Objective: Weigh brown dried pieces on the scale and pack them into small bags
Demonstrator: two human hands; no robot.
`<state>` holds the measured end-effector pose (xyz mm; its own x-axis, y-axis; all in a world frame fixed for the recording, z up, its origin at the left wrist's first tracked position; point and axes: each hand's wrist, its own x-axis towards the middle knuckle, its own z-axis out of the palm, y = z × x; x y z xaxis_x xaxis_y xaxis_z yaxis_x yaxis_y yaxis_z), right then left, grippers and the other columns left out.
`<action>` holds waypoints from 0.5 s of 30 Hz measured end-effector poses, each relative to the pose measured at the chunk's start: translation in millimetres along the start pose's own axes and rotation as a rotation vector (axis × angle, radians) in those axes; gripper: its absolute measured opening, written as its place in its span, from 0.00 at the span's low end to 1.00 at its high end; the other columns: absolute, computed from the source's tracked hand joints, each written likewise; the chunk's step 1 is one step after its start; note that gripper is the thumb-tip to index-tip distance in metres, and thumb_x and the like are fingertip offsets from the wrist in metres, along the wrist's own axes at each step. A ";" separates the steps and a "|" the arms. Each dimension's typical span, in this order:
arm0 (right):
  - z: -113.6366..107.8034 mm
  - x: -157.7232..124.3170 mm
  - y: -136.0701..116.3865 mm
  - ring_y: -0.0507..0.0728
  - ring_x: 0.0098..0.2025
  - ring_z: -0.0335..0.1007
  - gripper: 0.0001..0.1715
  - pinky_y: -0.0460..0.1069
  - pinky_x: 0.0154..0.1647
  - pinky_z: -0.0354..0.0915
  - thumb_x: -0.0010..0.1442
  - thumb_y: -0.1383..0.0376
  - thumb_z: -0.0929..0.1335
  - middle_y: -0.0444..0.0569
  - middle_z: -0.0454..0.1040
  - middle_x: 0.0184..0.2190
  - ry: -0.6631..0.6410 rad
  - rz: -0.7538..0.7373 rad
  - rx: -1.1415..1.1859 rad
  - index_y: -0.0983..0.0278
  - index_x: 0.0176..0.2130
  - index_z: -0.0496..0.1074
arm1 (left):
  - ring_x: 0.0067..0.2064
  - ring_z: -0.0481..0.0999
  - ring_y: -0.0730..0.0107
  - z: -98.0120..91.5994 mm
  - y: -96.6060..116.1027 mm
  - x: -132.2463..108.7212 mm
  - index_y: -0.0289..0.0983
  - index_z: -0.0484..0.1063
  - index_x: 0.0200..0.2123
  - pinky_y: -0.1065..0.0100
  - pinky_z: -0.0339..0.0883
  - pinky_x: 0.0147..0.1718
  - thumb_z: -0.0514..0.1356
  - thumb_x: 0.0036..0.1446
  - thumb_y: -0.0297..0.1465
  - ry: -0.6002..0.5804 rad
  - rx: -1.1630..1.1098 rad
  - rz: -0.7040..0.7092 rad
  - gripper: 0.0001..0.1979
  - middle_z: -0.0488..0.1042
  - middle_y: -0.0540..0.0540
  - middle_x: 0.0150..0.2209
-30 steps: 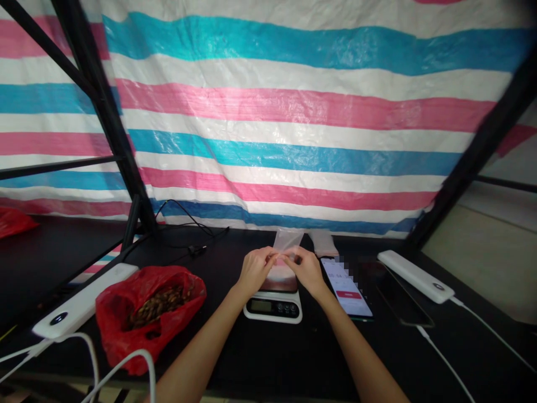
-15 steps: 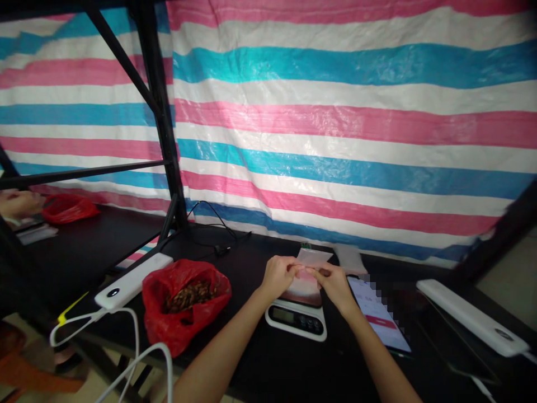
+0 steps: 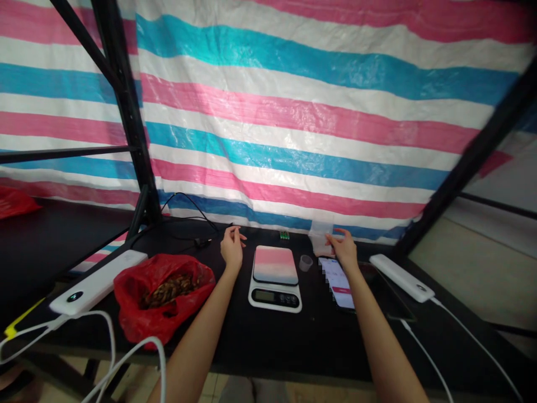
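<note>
My right hand is at the back right of the table, its thumb and fingers pinched on the edge of a clear plastic bag. To the left, my left hand hangs over the table with its fingers loosely apart and nothing in them. Between my hands stands a white kitchen scale, its shiny plate bare. A small clear plastic cup is just right of the scale. Left of my left forearm, a red plastic bag gapes, showing many small brown pieces.
A phone lies below my right hand, beside a dark tablet. White power banks with cables lie at both sides. Green batteries and a black cable are at the back. A striped tarp hangs behind.
My hands have parted from above the scale: the left moved left and let go of the clear bag, the right moved right. The scale plate and cup now show. The view has turned right.
</note>
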<state>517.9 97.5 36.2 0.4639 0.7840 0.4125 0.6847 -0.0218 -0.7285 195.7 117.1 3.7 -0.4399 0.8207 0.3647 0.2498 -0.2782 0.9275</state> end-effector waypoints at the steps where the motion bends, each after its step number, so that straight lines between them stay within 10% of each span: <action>1: -3.6 7.9 6.2 0.52 0.14 0.64 0.29 0.48 0.21 0.62 0.50 0.51 0.65 0.46 0.75 0.22 -0.028 0.038 -0.051 0.65 0.47 0.62 | 0.18 0.69 0.78 -0.6 -4.3 1.8 0.38 0.65 0.39 0.75 0.57 0.20 0.47 0.59 0.37 0.022 0.020 -0.018 0.12 0.73 0.53 0.25; 8: -9.2 22.7 18.6 0.62 0.31 0.72 0.22 0.53 0.33 0.62 0.51 0.50 0.65 0.50 0.74 0.23 -0.209 0.171 -0.523 0.63 0.40 0.67 | 0.28 0.73 0.73 2.9 -12.8 -0.9 0.39 0.67 0.34 0.73 0.59 0.28 0.52 0.54 0.25 -0.033 0.253 0.134 0.06 0.74 0.51 0.31; 15: -57.6 -45.8 27.8 0.59 0.33 0.72 0.23 0.50 0.32 0.61 0.60 0.51 0.57 0.48 0.76 0.29 0.002 -0.061 -0.392 0.61 0.46 0.66 | 0.29 0.71 0.75 5.4 -14.1 1.6 0.37 0.71 0.27 0.73 0.62 0.30 0.56 0.50 0.26 -0.066 0.186 0.297 0.04 0.72 0.49 0.34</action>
<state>548.1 25.2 28.5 0.4167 0.7900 0.4497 0.8736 -0.2112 -0.4384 196.2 125.0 -9.2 -0.2696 0.7498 0.6043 0.5138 -0.4188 0.7487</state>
